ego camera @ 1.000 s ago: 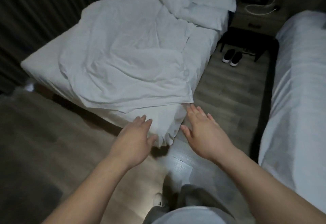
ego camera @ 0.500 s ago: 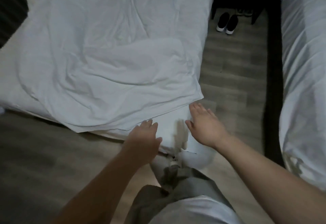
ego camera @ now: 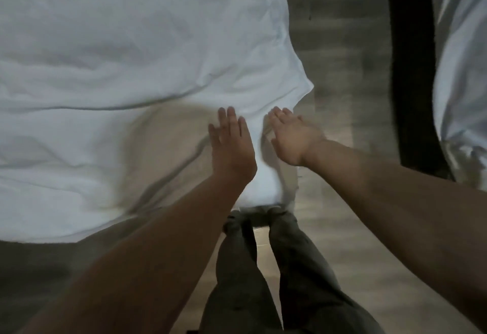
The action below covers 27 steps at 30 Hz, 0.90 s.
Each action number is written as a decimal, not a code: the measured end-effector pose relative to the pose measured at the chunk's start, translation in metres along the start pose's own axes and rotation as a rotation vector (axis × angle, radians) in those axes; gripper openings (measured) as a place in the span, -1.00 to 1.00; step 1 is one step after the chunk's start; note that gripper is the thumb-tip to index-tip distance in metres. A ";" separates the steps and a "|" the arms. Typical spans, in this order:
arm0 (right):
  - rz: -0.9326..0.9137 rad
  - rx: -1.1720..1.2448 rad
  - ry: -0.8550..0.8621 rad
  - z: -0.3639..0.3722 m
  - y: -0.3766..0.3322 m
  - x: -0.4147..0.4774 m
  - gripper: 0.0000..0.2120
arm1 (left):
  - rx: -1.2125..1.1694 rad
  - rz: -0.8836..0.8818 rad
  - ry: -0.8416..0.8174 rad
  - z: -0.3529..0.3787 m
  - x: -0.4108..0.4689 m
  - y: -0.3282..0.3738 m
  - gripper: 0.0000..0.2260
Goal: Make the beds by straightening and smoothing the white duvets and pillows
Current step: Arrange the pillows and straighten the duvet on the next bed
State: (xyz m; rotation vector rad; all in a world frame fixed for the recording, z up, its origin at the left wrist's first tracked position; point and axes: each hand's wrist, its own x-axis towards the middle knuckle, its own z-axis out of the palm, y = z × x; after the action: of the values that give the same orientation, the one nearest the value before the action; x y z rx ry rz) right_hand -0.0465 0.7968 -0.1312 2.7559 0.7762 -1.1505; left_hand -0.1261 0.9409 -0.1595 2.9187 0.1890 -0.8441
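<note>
Both hands reach with straight fingers over the near corner of the duvet (ego camera: 131,52): left hand (ego camera: 232,146) spread, right hand (ego camera: 295,136) just beside it.

Dim light falls on a grey wood-plank floor (ego camera: 340,44), with 1 dark strip (ego camera: 411,70) at right.
</note>
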 end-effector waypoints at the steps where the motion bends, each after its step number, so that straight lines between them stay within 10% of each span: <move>1: 0.014 0.017 -0.006 0.008 0.001 0.007 -0.34 | 0.051 0.004 0.007 0.011 0.010 -0.001 -0.16; 5: 0.040 0.034 -0.011 0.033 0.001 0.031 -0.33 | 0.088 0.075 0.048 0.039 0.038 -0.029 -0.04; 11: 0.055 0.052 0.039 0.031 -0.011 0.015 -0.31 | -0.068 0.193 0.045 0.013 0.035 -0.056 -0.44; 20: 0.067 0.051 0.385 -0.001 -0.055 -0.108 -0.28 | -0.281 0.476 0.334 -0.057 -0.136 -0.067 -0.53; 27: -0.150 -0.070 0.490 -0.002 -0.075 -0.200 -0.38 | -0.215 0.142 0.323 -0.080 -0.255 -0.064 -0.50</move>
State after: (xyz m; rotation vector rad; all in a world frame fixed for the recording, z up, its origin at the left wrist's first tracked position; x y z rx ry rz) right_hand -0.1997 0.7768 0.0165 2.9927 1.0536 -0.4402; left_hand -0.3076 0.9906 0.0408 2.8036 0.0870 -0.3077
